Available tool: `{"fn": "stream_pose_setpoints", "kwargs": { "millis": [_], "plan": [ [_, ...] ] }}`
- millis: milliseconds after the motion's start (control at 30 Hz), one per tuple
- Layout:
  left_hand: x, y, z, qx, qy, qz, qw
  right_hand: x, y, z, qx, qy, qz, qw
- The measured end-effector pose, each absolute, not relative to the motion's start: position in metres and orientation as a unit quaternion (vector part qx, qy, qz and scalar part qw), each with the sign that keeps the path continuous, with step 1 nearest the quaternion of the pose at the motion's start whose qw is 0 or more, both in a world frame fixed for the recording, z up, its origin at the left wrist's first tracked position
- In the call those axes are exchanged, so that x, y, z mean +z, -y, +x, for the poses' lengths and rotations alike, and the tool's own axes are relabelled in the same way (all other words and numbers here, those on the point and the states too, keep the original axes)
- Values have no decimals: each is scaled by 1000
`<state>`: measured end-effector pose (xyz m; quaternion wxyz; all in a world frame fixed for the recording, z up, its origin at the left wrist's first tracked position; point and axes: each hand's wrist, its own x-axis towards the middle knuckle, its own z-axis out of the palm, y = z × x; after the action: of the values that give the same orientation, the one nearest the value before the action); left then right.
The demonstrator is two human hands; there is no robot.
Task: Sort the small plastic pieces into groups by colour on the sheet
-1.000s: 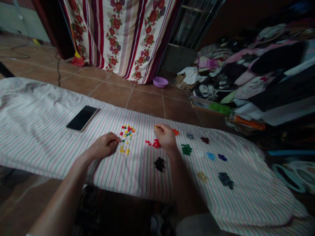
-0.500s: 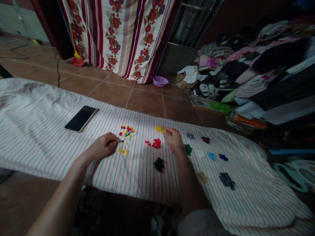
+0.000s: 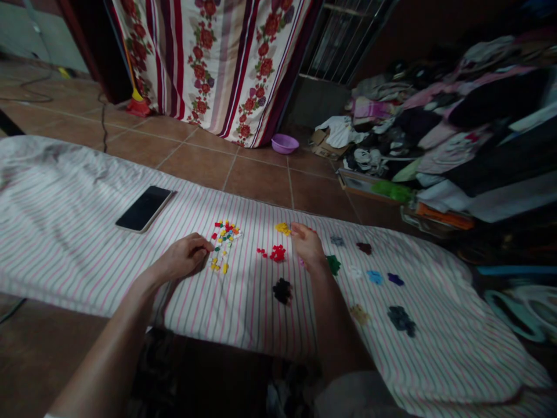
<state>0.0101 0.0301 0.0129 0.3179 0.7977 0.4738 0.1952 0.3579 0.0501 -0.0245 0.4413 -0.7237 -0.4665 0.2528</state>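
My left hand (image 3: 187,255) rests on the striped cloth with its fingers curled, their tips at the left edge of a mixed pile of small coloured pieces (image 3: 227,232). Whether it holds anything is hidden. My right hand (image 3: 308,244) is closed in a pinch just right of a yellow pile (image 3: 284,229); what lies between its fingertips is too small to make out. Nearer me than the yellow pile is a red pile (image 3: 277,253), then a black one (image 3: 282,291). A green pile (image 3: 333,265) lies just right of my right wrist. A few pink pieces show partly behind that hand.
More sorted piles lie to the right: grey (image 3: 336,240), brown (image 3: 364,248), white (image 3: 355,271), light blue (image 3: 375,277), dark blue (image 3: 395,279), tan (image 3: 360,314) and dark grey (image 3: 401,321). A phone (image 3: 145,209) lies at left. Beyond the cloth-covered surface (image 3: 209,313) stands a purple basin (image 3: 285,144).
Both hands stay nearly in place. My right fingertips have drawn slightly away from the yellow pile's edge. The whole view has shifted a little.
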Motion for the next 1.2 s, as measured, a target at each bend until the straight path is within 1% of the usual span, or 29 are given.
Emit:
{"fn": "stream_pose_setpoints", "kwargs": {
  "millis": [433,633,800,933,1067,1200],
  "plan": [
    [17,-29,11,198,-475,800,307,-11,-45,348,217,477,-734,432],
    [14,-31,17,213,-504,780,305,-1,-39,313,196,559,-687,419],
    [14,-37,29,253,-547,759,248,-6,-31,271,157,662,-601,419],
    [8,-47,41,292,-532,771,193,-13,-25,246,137,702,-560,418],
    [-2,-58,54,283,-503,803,148,-20,-20,234,138,718,-550,404],
    [-10,-62,66,274,-476,825,132,-24,-17,233,161,717,-548,400]
  ]
}}
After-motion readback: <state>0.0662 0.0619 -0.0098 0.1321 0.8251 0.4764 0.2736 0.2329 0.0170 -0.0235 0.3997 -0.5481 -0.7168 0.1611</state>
